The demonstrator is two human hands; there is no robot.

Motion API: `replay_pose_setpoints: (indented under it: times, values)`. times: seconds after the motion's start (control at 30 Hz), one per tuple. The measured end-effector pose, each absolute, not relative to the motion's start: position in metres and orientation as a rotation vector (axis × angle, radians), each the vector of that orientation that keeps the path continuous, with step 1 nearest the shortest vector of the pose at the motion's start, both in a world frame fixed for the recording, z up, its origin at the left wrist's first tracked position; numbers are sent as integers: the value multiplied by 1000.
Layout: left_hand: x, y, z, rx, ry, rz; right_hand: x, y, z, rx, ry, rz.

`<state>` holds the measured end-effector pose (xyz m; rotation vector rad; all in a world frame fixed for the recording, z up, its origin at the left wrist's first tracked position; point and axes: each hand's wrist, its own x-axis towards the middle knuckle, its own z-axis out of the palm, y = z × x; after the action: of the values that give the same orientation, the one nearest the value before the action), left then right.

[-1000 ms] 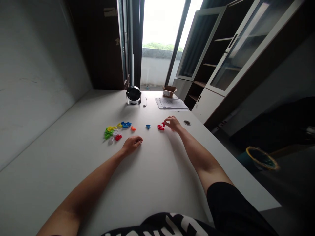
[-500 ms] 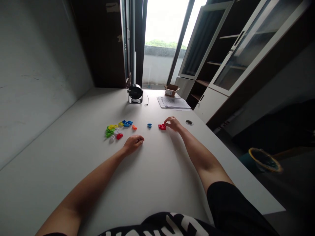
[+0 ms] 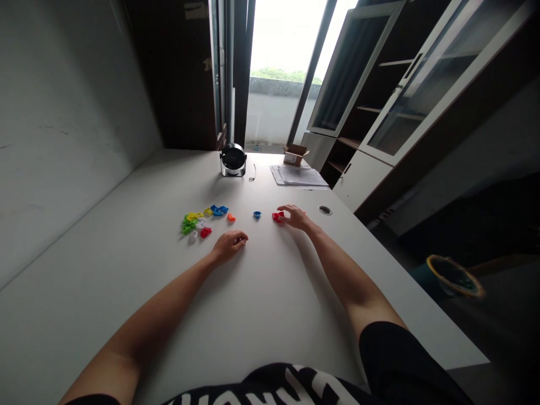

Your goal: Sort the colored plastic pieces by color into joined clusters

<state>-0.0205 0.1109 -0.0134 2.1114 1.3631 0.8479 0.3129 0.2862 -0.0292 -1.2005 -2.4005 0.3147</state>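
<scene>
Has red plastic pieces (image 3: 276,216) grouped right of the lone blue piece (image 3: 257,215), by right hand (image 3: 295,217); rests loosely curled left hand (image 3: 228,245) nearside; cannot tell either grip; leaves mixed-colour pile (image 3: 202,223) left of it

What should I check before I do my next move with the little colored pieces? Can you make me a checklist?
1. Right hand is by the small red group: ok, the fingers are right there.
2. Right fingers have a firm grip on a red piece: cannot tell, it's too small to see.
3. Left hand is out of the red group's way: ok, it's off to the left, with no piece showing in it.
4. Single blue piece stands apart from the red group: ok, there's a gap.
5. All red pieces are together: not ok, another red piece lies over by the white pieces.
</scene>
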Motion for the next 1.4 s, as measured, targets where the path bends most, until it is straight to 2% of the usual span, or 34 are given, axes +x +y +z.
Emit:
replay_pose_setpoints:
  times: [0.37, 1.1, 1.27, 1.4]
  values:
    - [-21, 111, -12, 2109, 1377, 843, 306, 281, -35, -1164, -2487, 211]
    - [-20, 111, -14, 2143, 1421, 813, 302, 268, -28, -1110, -2414, 241]
    - [-26, 113, -15, 2220, 1723, 924, 276, 238, -16, -1130, -2192, 166]
    - [-38, 117, -17, 2181, 2034, 977, 235, 203, -9, -1016, -2195, 324]
